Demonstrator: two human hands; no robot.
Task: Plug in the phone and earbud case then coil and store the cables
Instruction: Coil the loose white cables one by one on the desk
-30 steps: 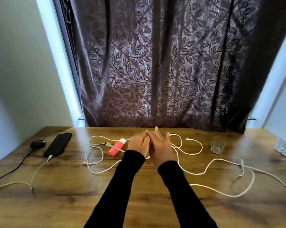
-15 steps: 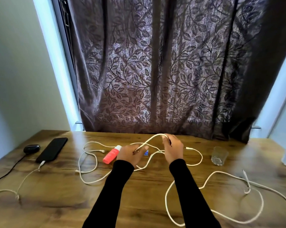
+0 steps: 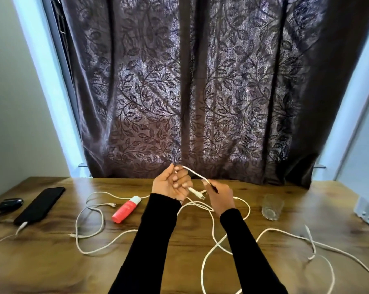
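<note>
My left hand grips one end of a white cable above the table, its plug sticking out below the fingers. My right hand pinches the same cable a short way along, and the stretch between them arches up. The rest of that cable trails down to the table and loops toward me. A black phone lies at the far left with a white cable plugged into its near end. Beside it sits a black earbud case with a dark cable attached. Another white cable lies looped left of my arms.
A red and white tube lies on the wooden table left of my left arm. A drinking glass stands to the right. More white cable sprawls on the right side. A white tray sits at the right edge. A dark curtain hangs behind.
Both hands have lifted the white cable off the table. My left hand has turned palm-up with the plug end, and the right has slid along the cable.
</note>
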